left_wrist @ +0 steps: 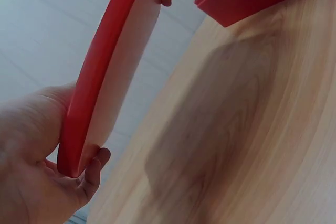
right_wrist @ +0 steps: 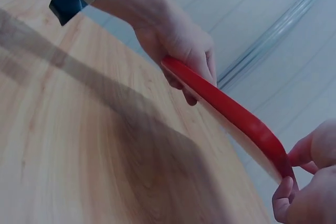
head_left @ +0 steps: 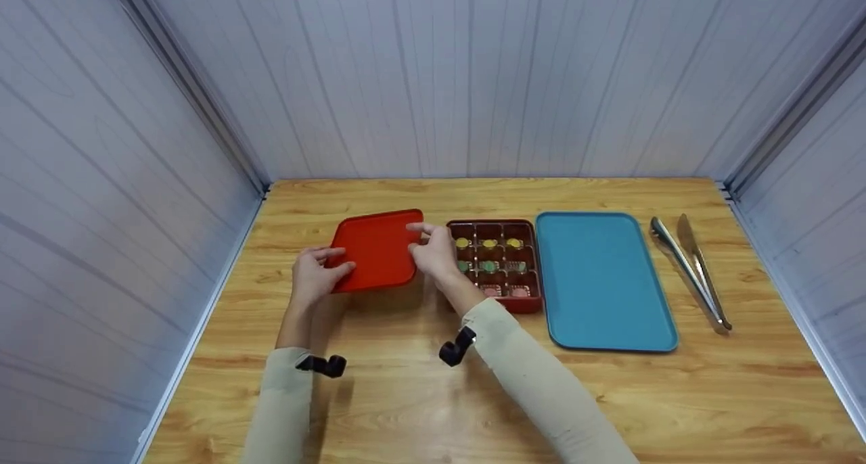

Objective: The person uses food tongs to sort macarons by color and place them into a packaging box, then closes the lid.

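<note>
A red square lid (head_left: 375, 251) with rounded corners is held above the wooden table, its pale underside (left_wrist: 128, 51) showing in the left wrist view. My left hand (head_left: 315, 274) pinches its left edge, thumb on top and fingers beneath. On the opposite edge my right hand (head_left: 436, 253) pinches it between thumb and fingers. Just right of the lid stands a dark red divided box (head_left: 521, 305), partly behind my right wrist. Its compartments hold small yellow pieces (head_left: 488, 244), green pieces (head_left: 488, 266) and pink pieces (head_left: 519, 292).
A blue tray (head_left: 605, 281) lies flat to the right of the box. Beyond it are metal tongs (head_left: 687, 268) and a second long metal utensil (head_left: 700, 261), side by side. Pale panel walls (head_left: 433, 78) enclose the table (head_left: 392, 389) at the back and both sides.
</note>
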Action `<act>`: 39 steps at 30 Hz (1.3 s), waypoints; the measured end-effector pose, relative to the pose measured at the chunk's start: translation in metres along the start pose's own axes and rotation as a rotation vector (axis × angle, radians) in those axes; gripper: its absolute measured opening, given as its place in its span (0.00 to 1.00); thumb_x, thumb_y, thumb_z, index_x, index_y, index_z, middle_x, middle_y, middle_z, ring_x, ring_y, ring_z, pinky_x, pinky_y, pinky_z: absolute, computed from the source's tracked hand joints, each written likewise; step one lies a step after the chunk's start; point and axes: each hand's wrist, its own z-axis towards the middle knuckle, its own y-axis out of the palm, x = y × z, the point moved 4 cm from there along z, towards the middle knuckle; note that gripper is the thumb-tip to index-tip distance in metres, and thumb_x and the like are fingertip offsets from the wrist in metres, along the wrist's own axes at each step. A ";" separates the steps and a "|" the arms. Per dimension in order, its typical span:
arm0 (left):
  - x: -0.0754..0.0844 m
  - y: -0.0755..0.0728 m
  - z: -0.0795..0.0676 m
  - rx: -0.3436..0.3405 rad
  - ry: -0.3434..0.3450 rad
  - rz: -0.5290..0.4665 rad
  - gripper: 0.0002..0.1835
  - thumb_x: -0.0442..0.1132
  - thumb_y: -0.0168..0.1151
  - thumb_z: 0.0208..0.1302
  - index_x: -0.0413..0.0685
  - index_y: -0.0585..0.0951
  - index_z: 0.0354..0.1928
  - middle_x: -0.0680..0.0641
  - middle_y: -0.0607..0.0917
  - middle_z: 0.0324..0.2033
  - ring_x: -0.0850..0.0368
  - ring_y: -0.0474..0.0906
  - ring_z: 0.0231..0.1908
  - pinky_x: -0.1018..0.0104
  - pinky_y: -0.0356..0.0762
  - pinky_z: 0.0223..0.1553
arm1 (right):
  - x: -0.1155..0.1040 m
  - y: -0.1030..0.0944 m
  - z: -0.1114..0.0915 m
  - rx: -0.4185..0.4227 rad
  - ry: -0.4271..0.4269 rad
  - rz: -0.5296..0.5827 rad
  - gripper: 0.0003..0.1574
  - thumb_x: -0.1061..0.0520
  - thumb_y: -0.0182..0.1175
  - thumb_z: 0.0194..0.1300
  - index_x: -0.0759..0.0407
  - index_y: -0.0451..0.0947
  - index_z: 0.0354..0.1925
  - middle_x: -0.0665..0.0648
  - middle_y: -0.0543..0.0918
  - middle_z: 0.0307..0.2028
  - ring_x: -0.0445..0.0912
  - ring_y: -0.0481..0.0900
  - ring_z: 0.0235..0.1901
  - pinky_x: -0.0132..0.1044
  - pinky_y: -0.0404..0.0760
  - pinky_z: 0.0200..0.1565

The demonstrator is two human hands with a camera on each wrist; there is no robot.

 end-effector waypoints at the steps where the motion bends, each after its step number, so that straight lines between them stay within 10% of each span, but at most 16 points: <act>1: 0.002 0.000 -0.001 0.001 0.001 0.004 0.27 0.38 0.76 0.72 0.32 0.86 0.69 0.28 0.72 0.79 0.31 0.65 0.81 0.39 0.65 0.88 | -0.002 -0.002 -0.001 -0.001 -0.011 -0.017 0.26 0.70 0.63 0.75 0.55 0.91 0.65 0.65 0.89 0.66 0.41 0.75 0.28 0.28 0.70 0.27; 11: 0.011 0.008 -0.010 -0.006 0.023 0.027 0.31 0.38 0.77 0.72 0.31 0.83 0.72 0.29 0.69 0.76 0.31 0.66 0.78 0.39 0.69 0.84 | 0.011 -0.009 0.014 -0.005 -0.140 -0.210 0.27 0.68 0.64 0.71 0.59 0.90 0.65 0.67 0.76 0.72 0.57 0.80 0.62 0.43 0.84 0.63; 19: 0.021 0.018 -0.015 0.048 0.071 0.050 0.30 0.38 0.80 0.68 0.31 0.86 0.68 0.29 0.73 0.72 0.33 0.68 0.74 0.40 0.72 0.81 | -0.004 -0.028 0.000 -0.037 -0.135 -0.209 0.27 0.69 0.64 0.73 0.64 0.87 0.68 0.70 0.74 0.74 0.60 0.77 0.64 0.48 0.81 0.68; 26: 0.037 0.031 -0.020 0.057 0.121 0.091 0.30 0.38 0.81 0.66 0.31 0.87 0.67 0.29 0.74 0.70 0.32 0.69 0.73 0.39 0.71 0.80 | 0.028 -0.042 0.028 -0.004 -0.178 -0.277 0.27 0.66 0.67 0.71 0.58 0.89 0.67 0.66 0.77 0.69 0.58 0.79 0.69 0.42 0.82 0.67; 39: 0.067 0.070 -0.023 0.091 0.193 0.133 0.28 0.40 0.84 0.62 0.34 0.90 0.62 0.31 0.80 0.65 0.35 0.75 0.69 0.40 0.76 0.75 | 0.005 -0.095 -0.006 -0.008 -0.131 -0.306 0.27 0.68 0.65 0.75 0.67 0.85 0.70 0.71 0.74 0.76 0.65 0.74 0.77 0.56 0.76 0.80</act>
